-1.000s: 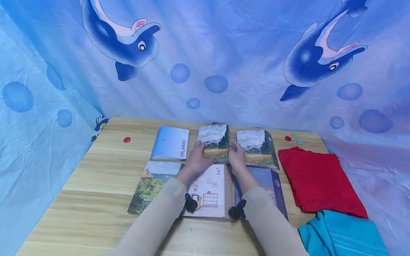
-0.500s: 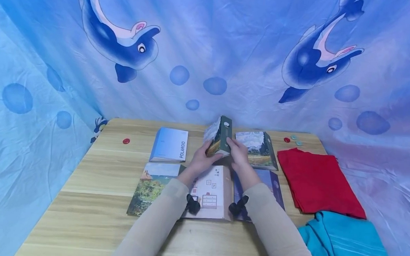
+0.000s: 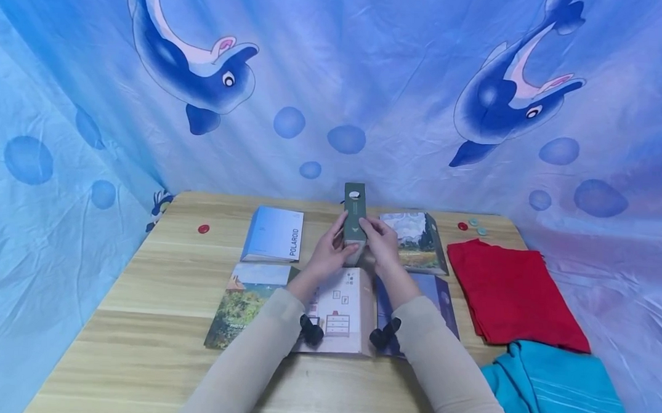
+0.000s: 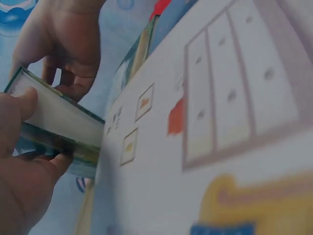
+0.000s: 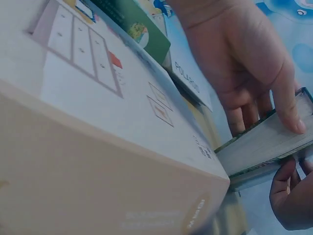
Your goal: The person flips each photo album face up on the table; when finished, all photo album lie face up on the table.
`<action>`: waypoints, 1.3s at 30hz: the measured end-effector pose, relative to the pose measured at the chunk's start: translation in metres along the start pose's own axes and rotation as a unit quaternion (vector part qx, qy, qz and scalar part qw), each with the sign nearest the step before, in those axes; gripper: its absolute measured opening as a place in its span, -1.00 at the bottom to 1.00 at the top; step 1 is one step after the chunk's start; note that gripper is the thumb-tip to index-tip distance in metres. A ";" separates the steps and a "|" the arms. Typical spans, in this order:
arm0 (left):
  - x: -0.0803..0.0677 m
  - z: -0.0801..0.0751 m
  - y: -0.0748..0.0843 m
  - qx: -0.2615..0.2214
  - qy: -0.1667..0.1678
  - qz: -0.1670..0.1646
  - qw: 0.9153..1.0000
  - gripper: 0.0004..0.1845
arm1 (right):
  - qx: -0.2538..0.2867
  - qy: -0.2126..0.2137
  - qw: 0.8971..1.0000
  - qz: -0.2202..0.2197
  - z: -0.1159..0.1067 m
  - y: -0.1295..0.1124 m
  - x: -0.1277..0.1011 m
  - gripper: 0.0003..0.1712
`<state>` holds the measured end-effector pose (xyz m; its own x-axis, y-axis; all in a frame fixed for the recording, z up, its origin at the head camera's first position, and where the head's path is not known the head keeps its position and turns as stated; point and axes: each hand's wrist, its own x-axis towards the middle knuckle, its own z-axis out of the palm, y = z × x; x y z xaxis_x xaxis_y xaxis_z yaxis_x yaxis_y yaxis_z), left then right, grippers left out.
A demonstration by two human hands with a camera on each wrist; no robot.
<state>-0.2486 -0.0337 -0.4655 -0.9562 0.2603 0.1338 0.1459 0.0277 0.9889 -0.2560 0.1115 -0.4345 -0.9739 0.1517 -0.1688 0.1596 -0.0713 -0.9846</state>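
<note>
- Here, the green-spined photo album (image 3: 355,215) stood upright on its bottom edge near the middle of the wooden table (image 3: 155,285), spine toward the camera, long axis vertical.
- The left hand (image 3: 330,251) gripped the album's left cover, fingers curled round it; the right hand (image 3: 382,244) gripped the right cover likewise. Both hands sat low on the album, equally near, so the album lay between them and rose above them.
- In the left wrist view the album (image 4: 54,122) showed its pale page edge, thumb pressed on it; the right wrist view showed the same edge (image 5: 274,147).
- Writing: the blue album (image 3: 275,233) to the left read "POLAROID" along its side. The spine's small print was too small to read.
- The album with the room drawing (image 3: 342,308) lay flat just beneath the wrists; the painted-landscape album (image 3: 415,242) lay flat just right of the hands.
</note>
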 end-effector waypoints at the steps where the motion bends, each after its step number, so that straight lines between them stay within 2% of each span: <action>1: -0.001 -0.002 0.001 0.007 0.002 0.001 1.000 -0.11 | -0.001 -0.006 1.000 0.000 0.000 0.002 0.000 -0.46; 7: -0.008 -0.014 0.009 0.092 0.021 -0.003 0.995 -0.22 | 0.035 -0.039 0.998 0.026 -0.002 0.013 0.001 -0.33; 11: -0.011 -0.022 0.015 0.138 0.018 0.005 0.990 -0.27 | -0.036 -0.067 0.996 0.051 -0.005 0.022 0.005 -0.27; 14: -0.012 -0.028 0.014 0.164 0.011 -0.008 0.986 -0.25 | -0.076 -0.096 0.991 0.062 -0.008 0.026 0.007 -0.26; 16: -0.011 -0.032 0.011 0.167 0.005 -0.023 0.986 -0.19 | -0.076 -0.107 0.989 0.066 -0.009 0.028 0.008 -0.23; 18: -0.011 -0.035 0.007 0.161 -0.002 -0.039 0.986 -0.11 | -0.079 -0.100 0.989 0.068 -0.010 0.030 0.009 -0.21; 22: -0.011 -0.037 -0.001 0.131 -0.012 -0.085 0.988 -0.07 | -0.122 -0.079 0.988 0.058 -0.013 0.029 0.005 -0.20; 25: -0.013 -0.038 -0.007 0.133 -0.005 -0.113 0.985 -0.10 | -0.160 -0.081 0.983 0.049 -0.014 0.028 0.001 -0.21; 28: -0.014 -0.038 -0.011 0.141 0.015 -0.124 0.982 -0.13 | -0.188 -0.089 0.977 0.044 -0.013 0.027 -0.001 -0.18; 35: -0.012 -0.036 -0.010 0.150 0.057 -0.124 0.979 -0.18 | -0.200 -0.124 0.971 0.034 -0.017 0.026 0.000 -0.20; 39: -0.011 -0.033 -0.007 0.199 0.078 -0.086 0.973 -0.25 | -0.235 -0.135 0.963 0.011 -0.021 0.024 -0.001 -0.15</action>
<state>-0.2474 -0.0689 -0.4719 -0.9976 0.0693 0.0080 0.0376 0.4379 0.8982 -0.2479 0.1308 -0.4587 -0.9659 -0.1115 -0.2338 0.1736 0.3914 -0.9037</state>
